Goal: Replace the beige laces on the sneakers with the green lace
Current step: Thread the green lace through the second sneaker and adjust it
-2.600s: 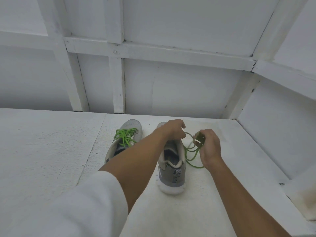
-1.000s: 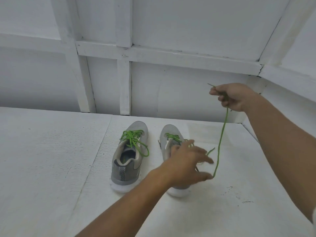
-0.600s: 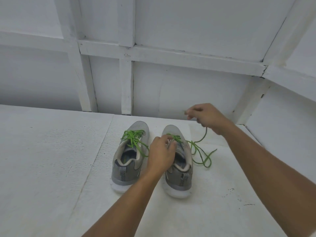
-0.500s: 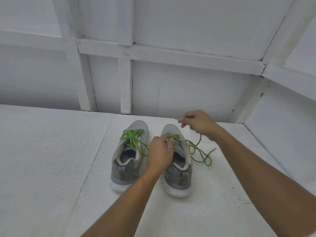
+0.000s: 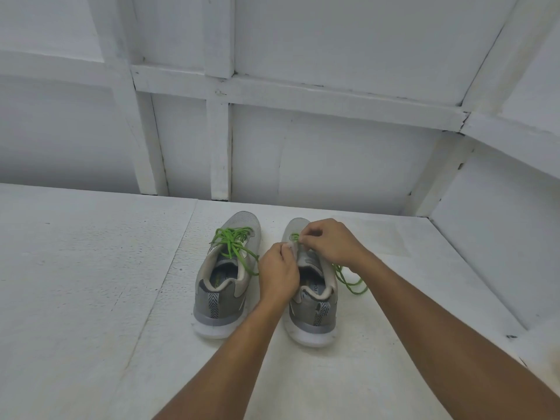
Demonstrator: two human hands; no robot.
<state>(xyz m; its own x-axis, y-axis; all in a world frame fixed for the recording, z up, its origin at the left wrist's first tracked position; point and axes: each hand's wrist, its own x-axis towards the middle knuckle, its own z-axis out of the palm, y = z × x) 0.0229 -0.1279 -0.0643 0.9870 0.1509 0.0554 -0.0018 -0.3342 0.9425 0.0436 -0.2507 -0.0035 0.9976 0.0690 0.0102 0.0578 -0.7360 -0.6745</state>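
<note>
Hidden: both hands cover the throat of the right grey mesh sneaker with white sole (image 5: 315, 310), so its eyelets and most of the threading cannot be seen. Only a short bit of the loose bright green round lace (image 5: 341, 275) shows at the toe end of the throat, and its tip is not visible. Both forearms are cut off by the near edge of the view. The left hand (image 5: 278, 274) has its fingers curled, thumb and forefinger pinching the pale edge of the right sneaker's upper on its left side; tongue or eyelet strip, cannot tell which. The right hand (image 5: 330, 242) has its fingers (image 5: 313, 233) curled, pinching the lace just over the far eyelets, fingertips nearly touching those of the left hand. The rest of that lace trails out from under the right wrist and lies in loose loops on the white textured table (image 5: 91, 283), just right of the sneaker. The left grey mesh sneaker with white sole (image 5: 224, 298) stands just beside, toe far, heel near. It carries a second bright green lace (image 5: 231, 241), criss-crossed, with one end hanging over its right side.
</note>
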